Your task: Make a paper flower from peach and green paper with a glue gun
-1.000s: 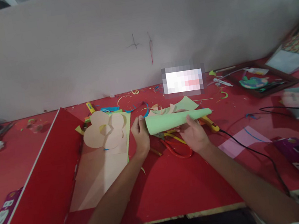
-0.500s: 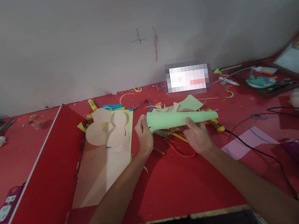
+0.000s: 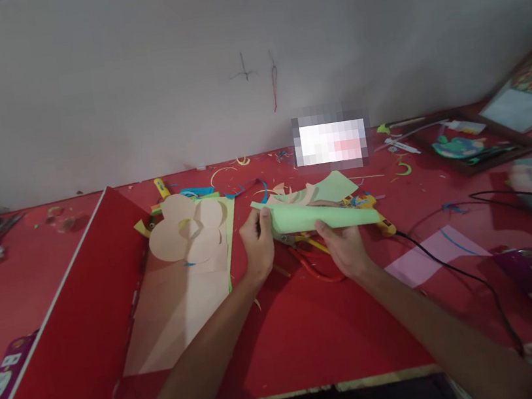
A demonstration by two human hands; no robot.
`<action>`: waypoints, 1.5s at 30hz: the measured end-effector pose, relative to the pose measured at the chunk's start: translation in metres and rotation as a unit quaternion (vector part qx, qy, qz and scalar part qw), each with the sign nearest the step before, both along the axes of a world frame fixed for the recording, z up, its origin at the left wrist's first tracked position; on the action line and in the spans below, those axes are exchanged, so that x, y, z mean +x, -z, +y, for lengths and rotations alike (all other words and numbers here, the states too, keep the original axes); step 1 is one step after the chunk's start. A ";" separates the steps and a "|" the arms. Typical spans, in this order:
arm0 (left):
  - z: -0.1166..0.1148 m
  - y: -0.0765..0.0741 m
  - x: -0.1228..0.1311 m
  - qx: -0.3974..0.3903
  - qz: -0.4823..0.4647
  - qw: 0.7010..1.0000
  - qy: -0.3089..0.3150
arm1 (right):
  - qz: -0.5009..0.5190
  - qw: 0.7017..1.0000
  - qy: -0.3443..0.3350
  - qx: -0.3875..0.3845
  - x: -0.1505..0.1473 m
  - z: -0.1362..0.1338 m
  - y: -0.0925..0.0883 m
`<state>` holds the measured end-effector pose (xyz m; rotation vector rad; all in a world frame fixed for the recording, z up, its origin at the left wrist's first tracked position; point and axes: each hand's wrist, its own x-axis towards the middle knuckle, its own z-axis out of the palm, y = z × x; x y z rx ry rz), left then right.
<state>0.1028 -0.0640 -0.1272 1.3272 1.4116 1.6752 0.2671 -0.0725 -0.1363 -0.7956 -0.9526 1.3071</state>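
Observation:
A light green paper cone (image 3: 318,216), rolled and narrowing toward the right, is held level above the table between both hands. My left hand (image 3: 258,240) grips its wide end, thumb on top near the edge. My right hand (image 3: 345,248) holds it from below around the middle, with the thumb against the near side and the other fingers partly hidden behind the paper. Beneath it lie red-handled pliers (image 3: 313,269), partly covered. A yellow glue gun (image 3: 387,223) with a black cord rests just beyond the cone's narrow tip.
Peach paper petals (image 3: 184,231) lie on peach and green sheets at the left, beside a standing red board (image 3: 60,321). A pink paper sheet (image 3: 439,255) and a dark tray (image 3: 502,156) are on the right. Paper scraps scatter along the wall.
The cone's wide end has shifted; a pointed flap now sticks out above my left hand. My left fingers have curled in around the edge, and my right hand has moved slightly left.

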 end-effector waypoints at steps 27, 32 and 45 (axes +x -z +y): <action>0.012 0.009 -0.002 0.001 -0.094 0.995 -0.029 | -0.049 0.993 0.092 0.063 0.014 0.015 0.002; 0.007 0.000 -0.002 0.011 -0.043 0.999 -0.007 | -0.073 0.991 0.093 0.065 0.012 0.013 0.000; -0.002 0.000 0.001 0.009 0.013 0.999 0.029 | 0.062 0.994 0.086 -0.029 0.013 0.010 -0.013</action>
